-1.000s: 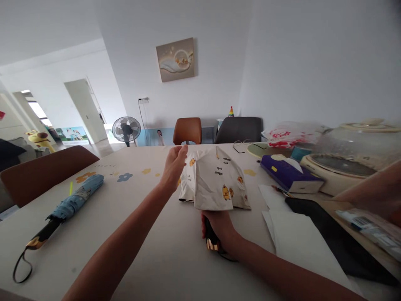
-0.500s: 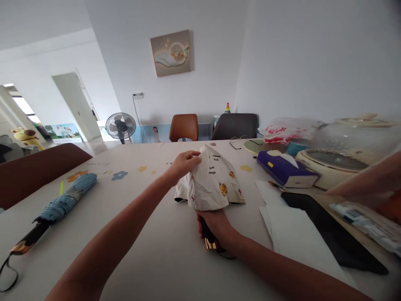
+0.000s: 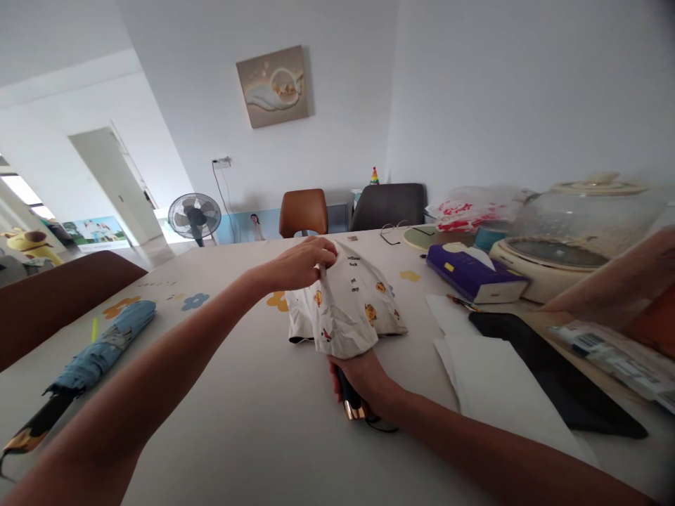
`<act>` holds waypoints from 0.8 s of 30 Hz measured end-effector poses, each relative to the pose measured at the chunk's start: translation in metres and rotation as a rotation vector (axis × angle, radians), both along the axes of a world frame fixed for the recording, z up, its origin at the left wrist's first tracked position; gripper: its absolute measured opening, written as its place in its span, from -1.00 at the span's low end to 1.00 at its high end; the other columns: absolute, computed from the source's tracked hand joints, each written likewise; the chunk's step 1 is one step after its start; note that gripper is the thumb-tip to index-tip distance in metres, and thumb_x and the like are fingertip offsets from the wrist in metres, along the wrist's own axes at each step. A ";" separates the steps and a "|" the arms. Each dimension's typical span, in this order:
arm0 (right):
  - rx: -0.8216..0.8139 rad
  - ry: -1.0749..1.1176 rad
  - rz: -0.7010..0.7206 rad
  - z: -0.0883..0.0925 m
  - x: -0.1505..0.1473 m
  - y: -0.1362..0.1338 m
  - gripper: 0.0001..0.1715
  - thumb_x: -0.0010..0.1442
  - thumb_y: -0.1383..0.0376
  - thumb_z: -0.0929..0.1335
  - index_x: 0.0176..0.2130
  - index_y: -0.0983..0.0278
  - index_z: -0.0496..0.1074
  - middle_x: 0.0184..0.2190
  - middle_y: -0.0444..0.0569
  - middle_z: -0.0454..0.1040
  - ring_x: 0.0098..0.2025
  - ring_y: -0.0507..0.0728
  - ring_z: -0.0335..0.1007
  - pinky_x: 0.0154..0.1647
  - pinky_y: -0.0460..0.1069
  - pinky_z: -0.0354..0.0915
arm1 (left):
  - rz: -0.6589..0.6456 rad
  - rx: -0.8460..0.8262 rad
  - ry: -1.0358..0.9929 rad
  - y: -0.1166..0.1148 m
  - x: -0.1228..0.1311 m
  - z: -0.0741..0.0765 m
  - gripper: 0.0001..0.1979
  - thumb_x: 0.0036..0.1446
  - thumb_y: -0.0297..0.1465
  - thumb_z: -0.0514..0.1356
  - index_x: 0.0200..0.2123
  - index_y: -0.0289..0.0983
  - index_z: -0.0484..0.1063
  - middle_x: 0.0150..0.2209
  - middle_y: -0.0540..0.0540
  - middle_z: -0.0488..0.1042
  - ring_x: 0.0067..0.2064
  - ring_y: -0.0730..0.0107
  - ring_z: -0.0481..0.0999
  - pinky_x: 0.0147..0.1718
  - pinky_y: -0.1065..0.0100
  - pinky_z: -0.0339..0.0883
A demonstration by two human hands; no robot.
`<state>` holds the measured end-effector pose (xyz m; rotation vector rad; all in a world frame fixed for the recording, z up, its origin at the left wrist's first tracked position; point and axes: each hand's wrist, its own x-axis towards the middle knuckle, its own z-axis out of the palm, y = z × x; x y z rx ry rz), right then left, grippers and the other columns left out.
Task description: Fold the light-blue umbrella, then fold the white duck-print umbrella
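Umbrella (image 3: 351, 309), cream cloth printed with small yellow ducks, lies crumpled at the middle of the bench (image 3: 253, 422). Left hand (image 3: 300, 261) extends from 8 o'clock, fingers pinched shut on the cloth's top fold at 11 o'clock. Right hand (image 3: 363, 376) wraps its fingers around the black handle (image 3: 351, 406) at 6 o'clock.

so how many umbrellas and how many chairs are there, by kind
umbrellas: 2 (white printed umbrella, blue umbrella)
chairs: 3 (near brown chair, far brown chair, grey chair)
total: 5
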<state>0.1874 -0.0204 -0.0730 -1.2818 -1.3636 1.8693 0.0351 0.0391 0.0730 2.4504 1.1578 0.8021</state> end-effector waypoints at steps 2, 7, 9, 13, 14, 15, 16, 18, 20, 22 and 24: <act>-0.018 -0.012 -0.018 0.000 -0.001 0.000 -0.66 0.11 0.36 0.20 -0.66 0.29 0.17 -0.82 -0.18 0.25 -0.79 -0.05 0.18 -0.77 -0.16 0.15 | 0.027 -0.130 -0.043 -0.009 -0.002 0.010 -0.76 -0.28 -0.66 0.11 -0.57 -0.22 0.43 -0.30 -0.08 0.46 -0.12 0.19 0.39 -0.05 0.13 0.18; -0.036 -0.006 -0.041 -0.001 -0.003 0.000 -0.68 0.08 0.35 0.21 -0.67 0.28 0.16 -0.83 -0.20 0.23 -0.79 -0.06 0.17 -0.79 -0.17 0.12 | 0.114 -0.310 -0.061 -0.021 -0.010 0.029 -0.69 -0.28 -0.62 0.16 -0.42 -0.19 0.50 -0.35 -0.04 0.48 -0.33 0.35 0.42 -0.32 0.33 0.29; -0.038 0.003 -0.040 -0.002 -0.003 -0.001 -0.68 0.08 0.34 0.21 -0.66 0.28 0.17 -0.82 -0.19 0.24 -0.79 -0.06 0.17 -0.79 -0.18 0.12 | 0.109 -0.306 -0.073 -0.025 -0.013 0.032 -0.76 -0.25 -0.59 0.17 -0.46 -0.20 0.49 -0.39 -0.04 0.46 -0.37 0.39 0.40 -0.37 0.37 0.28; -0.022 0.019 -0.052 0.004 -0.002 -0.001 -0.74 0.00 0.37 0.22 -0.67 0.28 0.16 -0.84 -0.19 0.22 -0.80 -0.05 0.14 -0.81 -0.17 0.13 | 0.129 -0.254 -0.332 -0.029 -0.020 0.027 -0.87 -0.20 -0.57 0.11 -0.54 -0.26 0.41 -0.50 -0.03 0.39 -0.42 0.43 0.39 -0.38 0.35 0.30; -0.004 0.022 -0.056 0.006 -0.002 -0.002 -0.76 -0.03 0.38 0.23 -0.67 0.27 0.16 -0.85 -0.19 0.21 -0.81 -0.05 0.14 -0.82 -0.16 0.14 | 0.170 -0.238 -0.410 -0.029 -0.022 0.024 -0.88 -0.21 -0.57 0.11 -0.55 -0.28 0.39 -0.52 -0.03 0.38 -0.45 0.45 0.38 -0.40 0.35 0.30; 0.020 0.024 -0.060 0.009 -0.001 -0.002 -0.78 -0.05 0.38 0.24 -0.67 0.27 0.16 -0.85 -0.18 0.21 -0.81 -0.04 0.14 -0.83 -0.15 0.15 | 0.219 -0.223 -0.489 -0.027 -0.025 0.021 -0.88 -0.22 -0.57 0.10 -0.56 -0.29 0.38 -0.54 -0.02 0.36 -0.47 0.46 0.36 -0.43 0.36 0.30; 0.045 0.025 -0.063 0.011 -0.001 -0.002 -0.79 -0.07 0.38 0.24 -0.68 0.27 0.16 -0.86 -0.17 0.21 -0.81 -0.03 0.14 -0.83 -0.14 0.15 | 0.267 -0.215 -0.572 -0.025 -0.028 0.017 -0.89 -0.23 -0.57 0.09 -0.56 -0.29 0.37 -0.55 -0.01 0.35 -0.49 0.48 0.35 -0.46 0.38 0.30; 0.086 0.028 -0.064 0.015 0.000 -0.002 -0.79 -0.09 0.38 0.24 -0.68 0.27 0.16 -0.86 -0.16 0.21 -0.82 -0.02 0.13 -0.84 -0.13 0.16 | 0.328 -0.214 -0.752 -0.021 -0.033 0.010 -0.89 -0.23 -0.56 0.09 -0.55 -0.30 0.37 -0.54 -0.01 0.34 -0.49 0.50 0.34 -0.47 0.40 0.30; 0.101 0.035 -0.059 0.015 0.000 -0.002 -0.79 -0.09 0.38 0.24 -0.69 0.27 0.15 -0.86 -0.15 0.21 -0.82 -0.02 0.13 -0.85 -0.12 0.16 | 0.370 -0.193 -0.903 -0.018 -0.035 0.002 -0.90 -0.21 -0.53 0.11 -0.52 -0.31 0.37 -0.48 -0.03 0.37 -0.42 0.48 0.38 -0.42 0.39 0.33; 0.096 0.050 -0.061 0.013 0.000 -0.002 -0.80 -0.09 0.38 0.24 -0.68 0.27 0.16 -0.84 -0.15 0.21 -0.80 -0.01 0.15 -0.85 -0.12 0.16 | 0.458 -0.143 -0.993 -0.021 -0.031 -0.006 -0.94 -0.17 -0.47 0.15 -0.50 -0.31 0.36 -0.40 -0.06 0.38 -0.34 0.44 0.40 -0.36 0.36 0.35; 0.081 0.068 -0.071 0.011 0.000 -0.002 -0.81 -0.09 0.39 0.24 -0.66 0.27 0.16 -0.83 -0.17 0.22 -0.79 0.00 0.18 -0.85 -0.12 0.18 | 0.560 -0.131 -1.001 -0.031 -0.021 -0.016 -0.85 -0.12 -0.34 0.18 -0.48 -0.31 0.34 -0.37 -0.07 0.37 -0.30 0.39 0.40 -0.36 0.33 0.36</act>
